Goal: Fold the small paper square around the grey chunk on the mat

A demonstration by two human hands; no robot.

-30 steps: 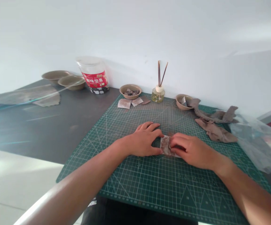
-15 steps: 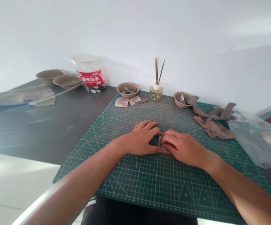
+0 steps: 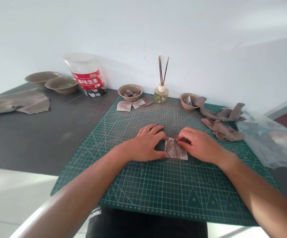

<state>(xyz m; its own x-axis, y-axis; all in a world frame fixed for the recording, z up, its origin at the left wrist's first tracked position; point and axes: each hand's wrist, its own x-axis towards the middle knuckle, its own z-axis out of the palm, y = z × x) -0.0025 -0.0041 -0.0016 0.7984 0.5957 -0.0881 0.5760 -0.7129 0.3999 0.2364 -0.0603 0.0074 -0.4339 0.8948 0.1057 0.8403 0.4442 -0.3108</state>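
Observation:
A small square sheet (image 3: 175,150), pale with brown dusty smears like a piece of used sandpaper, lies flat on the green cutting mat (image 3: 143,185). At its left edge my left hand (image 3: 150,145) rests with fingers spread, thumb and index tip touching the sheet's two left corners. My right hand (image 3: 198,144) is closed in a pinch at the sheet's upper right edge. Whatever sits between those fingertips is small and mostly hidden, so I cannot tell its kind.
Behind the mat's middle stand a bowl of small shards (image 3: 130,93), more loose squares (image 3: 124,106) and a reed diffuser (image 3: 161,94). Rightward are another bowl (image 3: 188,101), grey-brown cloths (image 3: 223,130) and a plastic bag (image 3: 265,142). A lidded jar (image 3: 90,79) and bowls (image 3: 62,85) stand left.
My right hand has moved off the sheet toward its upper right, uncovering most of the smeared surface. My left hand stays at the left edge. The view has shifted slightly.

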